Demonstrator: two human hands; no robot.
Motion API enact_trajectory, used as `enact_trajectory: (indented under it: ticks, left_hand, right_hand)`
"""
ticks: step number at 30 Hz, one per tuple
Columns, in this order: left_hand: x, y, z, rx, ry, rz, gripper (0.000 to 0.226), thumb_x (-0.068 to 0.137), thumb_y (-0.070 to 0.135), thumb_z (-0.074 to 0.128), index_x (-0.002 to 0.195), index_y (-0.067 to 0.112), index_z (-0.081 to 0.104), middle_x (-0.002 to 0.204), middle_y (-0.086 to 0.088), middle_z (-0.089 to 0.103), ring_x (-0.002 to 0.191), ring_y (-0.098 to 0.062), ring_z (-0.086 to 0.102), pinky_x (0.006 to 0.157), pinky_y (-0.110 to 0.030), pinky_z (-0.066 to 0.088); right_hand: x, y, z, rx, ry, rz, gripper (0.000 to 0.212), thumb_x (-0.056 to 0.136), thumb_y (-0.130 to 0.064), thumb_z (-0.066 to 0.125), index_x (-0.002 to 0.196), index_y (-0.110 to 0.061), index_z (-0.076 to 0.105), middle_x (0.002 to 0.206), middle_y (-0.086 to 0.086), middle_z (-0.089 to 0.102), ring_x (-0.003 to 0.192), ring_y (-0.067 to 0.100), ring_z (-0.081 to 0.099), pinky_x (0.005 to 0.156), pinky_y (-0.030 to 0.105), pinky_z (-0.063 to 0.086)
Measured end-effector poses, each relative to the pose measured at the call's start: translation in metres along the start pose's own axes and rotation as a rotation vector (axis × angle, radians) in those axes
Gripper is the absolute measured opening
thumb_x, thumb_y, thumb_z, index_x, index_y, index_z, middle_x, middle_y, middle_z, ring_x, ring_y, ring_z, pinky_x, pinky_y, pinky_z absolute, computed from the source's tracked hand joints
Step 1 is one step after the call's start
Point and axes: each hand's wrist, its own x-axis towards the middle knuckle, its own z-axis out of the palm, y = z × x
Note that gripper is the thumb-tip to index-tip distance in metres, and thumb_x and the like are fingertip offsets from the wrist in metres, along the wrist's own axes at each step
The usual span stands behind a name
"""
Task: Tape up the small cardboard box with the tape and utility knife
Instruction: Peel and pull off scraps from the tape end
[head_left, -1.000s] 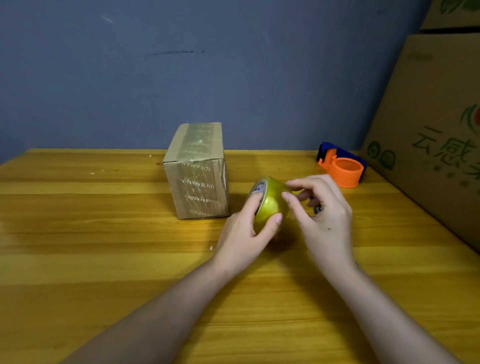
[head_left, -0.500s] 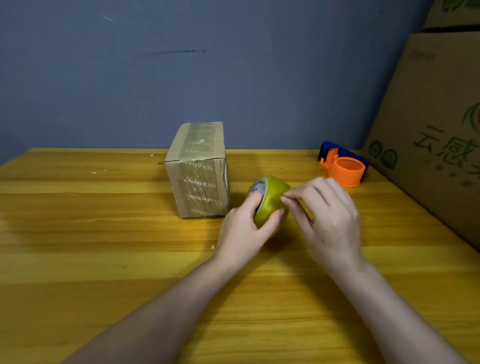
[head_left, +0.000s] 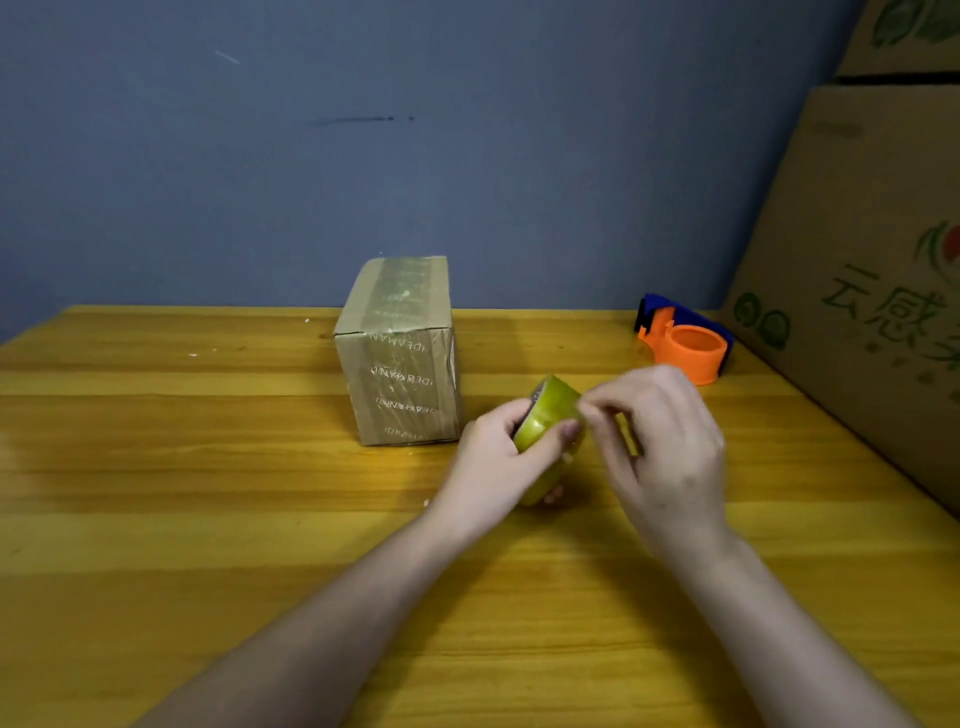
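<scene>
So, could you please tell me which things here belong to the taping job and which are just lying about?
Belonging to the job:
small brown cardboard box
yellow-green tape roll, gripped by left hand, picked at by right hand

Lying about:
orange and blue plastic tape dispenser
large printed cardboard carton

Tape roll (head_left: 545, 418) half hidden by hands; right fingers (head_left: 602, 410) blurred (grip unclear).

There were one small taped cardboard box (head_left: 400, 353), one roll of yellow-green tape (head_left: 550, 415), one orange-and-blue tape dispenser (head_left: 685, 343), two large cartons (head_left: 872, 270) and two hands (head_left: 493, 457)
</scene>
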Motion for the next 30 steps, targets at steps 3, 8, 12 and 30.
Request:
enact_trajectory:
  ticks: [3, 8, 12, 30]
  left_hand:
    - [-0.005, 0.001, 0.001, -0.006, -0.088, 0.039, 0.014, 0.090, 0.022, 0.057, 0.076, 0.017, 0.056, 0.054, 0.005, 0.058, 0.042, -0.010, 0.055, 0.045, -0.019, 0.043]
    - [-0.012, 0.001, 0.001, -0.072, -0.167, 0.052, 0.014, 0.086, 0.017, 0.050, 0.096, 0.008, 0.056, 0.058, 0.002, 0.060, 0.047, -0.014, 0.057, 0.047, -0.018, 0.045]
    - [-0.011, -0.001, -0.001, 0.010, -0.155, 0.103, 0.016, 0.084, 0.029, 0.057, 0.099, 0.024, 0.058, 0.062, 0.005, 0.061, 0.047, -0.013, 0.057, 0.047, -0.024, 0.049]
    - [0.004, 0.003, -0.004, 0.499, 0.118, 0.056, 0.039, 0.076, 0.065, 0.043, 0.091, 0.031, 0.055, 0.060, 0.005, 0.061, 0.049, -0.017, 0.062, 0.057, -0.042, 0.054]
  right_hand:
    - [0.003, 0.004, 0.002, 0.104, 0.011, 0.362, 0.014, 0.095, -0.020, 0.051, 0.091, -0.008, 0.058, 0.089, 0.001, 0.054, 0.082, 0.011, 0.050, 0.071, 0.032, 0.046]
    - [0.005, 0.011, 0.001, 0.112, -0.033, 0.556, 0.010, 0.095, -0.025, 0.051, 0.093, -0.015, 0.055, 0.093, -0.007, 0.052, 0.084, 0.005, 0.049, 0.073, 0.035, 0.048]
    - [0.005, 0.016, -0.004, 0.075, -0.047, 0.565, 0.010, 0.096, -0.027, 0.051, 0.096, -0.018, 0.054, 0.088, -0.007, 0.057, 0.082, 0.014, 0.057, 0.072, 0.044, 0.050]
    - [0.002, 0.001, -0.003, -0.082, 0.070, -0.191, 0.007, 0.095, -0.015, 0.053, 0.095, -0.009, 0.051, 0.068, 0.013, 0.063, 0.054, 0.030, 0.051, 0.049, 0.040, 0.044]
